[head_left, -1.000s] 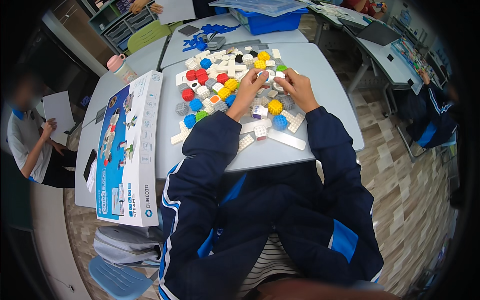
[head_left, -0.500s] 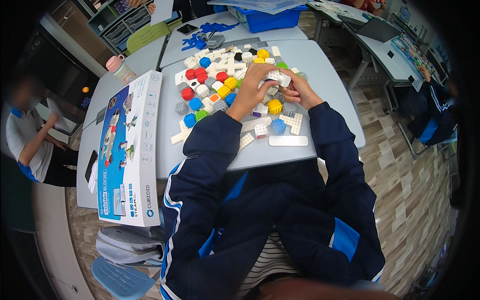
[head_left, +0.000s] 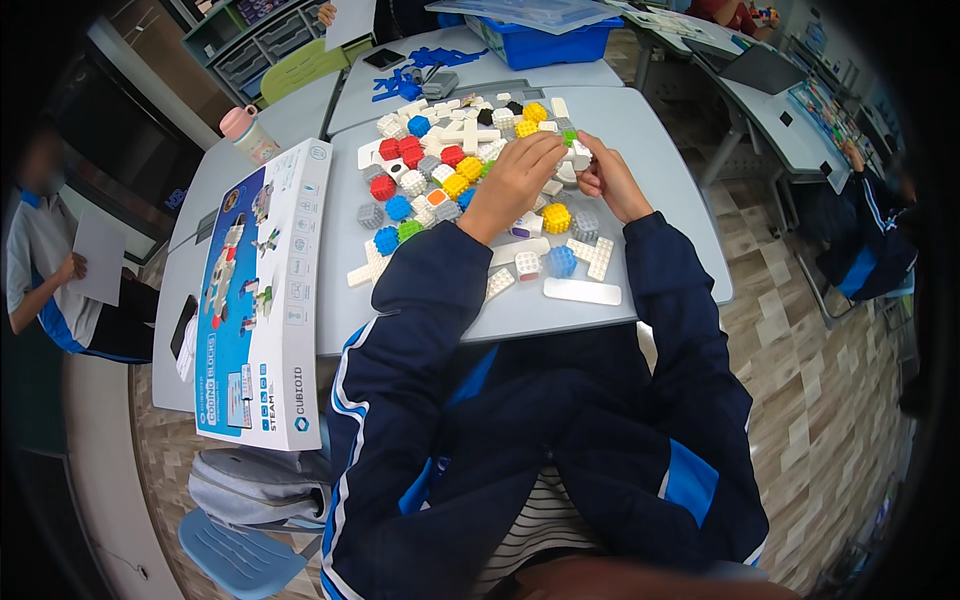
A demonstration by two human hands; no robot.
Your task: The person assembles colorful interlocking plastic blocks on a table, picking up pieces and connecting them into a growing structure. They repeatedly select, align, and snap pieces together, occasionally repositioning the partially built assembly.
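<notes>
Above the table, my left hand [head_left: 516, 182] and my right hand [head_left: 613, 180] meet around a white block [head_left: 578, 156]. The right thumb and fingers pinch its right side. My left fingers are bent against its left side and partly cover it. Beneath and around my hands lies a spread of loose building blocks, with a yellow block [head_left: 556, 218], a grey block [head_left: 584, 226] and a blue block [head_left: 562, 262] close to my wrists. Nearer to me are a white cube with red dots [head_left: 527, 265] and a flat white strip [head_left: 582, 291].
A large blue and white box [head_left: 265, 300] stands at the left, with a pink-lidded bottle [head_left: 248, 135] behind. At the far side are blue pieces [head_left: 440, 57], a phone [head_left: 384, 60] and a blue bin [head_left: 545, 45]. Another person [head_left: 70, 260] holds white paper at far left.
My hands have shifted on the white block; the left hand's back now faces up more, and the right hand has turned slightly. The person at left has lowered the paper.
</notes>
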